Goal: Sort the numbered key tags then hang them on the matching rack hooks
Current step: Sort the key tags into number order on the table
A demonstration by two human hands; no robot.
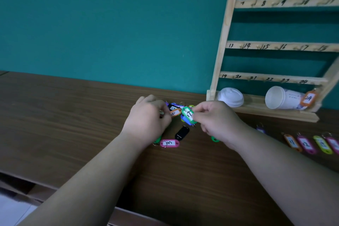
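Where the wooden rack (275,46) stands on the tabletop (73,124), a white paper cup (282,98) lies on its side on the rack's base ledge. A white lid (231,96) sits near it to the left, and the cup's inside is hidden. Orange tag 24 (308,98) hangs below the 24 mark, in front of the cup. A pile of key tags (177,109) sits between the hands. The right hand (218,117) pinches a green tag (188,113) between thumb and forefinger, over a blue tag (184,119); the number is maybe 17, blurry. The left hand (148,117) has its fingers curled at the pile's left edge, by orange tag 4 (175,112); cannot tell whether it touches or pinches it. A black tag (182,132) and pink tag 3 (169,143) lie nearer the viewer, between the wrists. Well to the right lies a row: orange tag 11 (291,142), pink tag 12 (306,144), a yellow-green tag (322,144).
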